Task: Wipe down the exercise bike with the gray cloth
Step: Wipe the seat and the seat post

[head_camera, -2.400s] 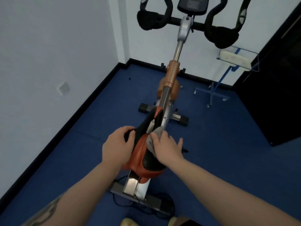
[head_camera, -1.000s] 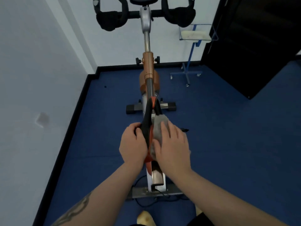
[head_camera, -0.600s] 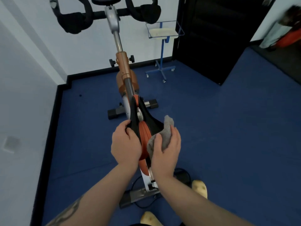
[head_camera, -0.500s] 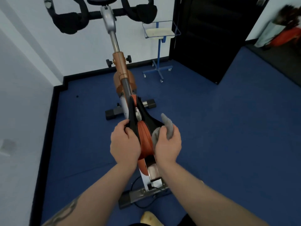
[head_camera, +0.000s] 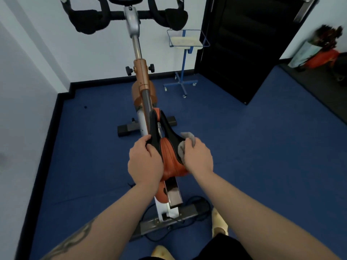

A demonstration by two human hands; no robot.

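Right now the right hand [head_camera: 198,158] holds the gray cloth [head_camera: 185,145], bunched up in curled fingers, against the right side of the bike seat [head_camera: 169,147]. The left hand [head_camera: 145,162] grips the seat's other side, fingers wrapped over its edge, likely to keep it steady. The cloth is soft and light, so it squashes easily; holding it in a ball with a bit poking out past the fingers works well. The seat looks firm and smooth, so the cloth should slide over it. Under the right palm I cannot tell how much cloth touches the seat. Far beyond both hands, the handlebars [head_camera: 125,15] and post [head_camera: 142,79] look not yet wiped.
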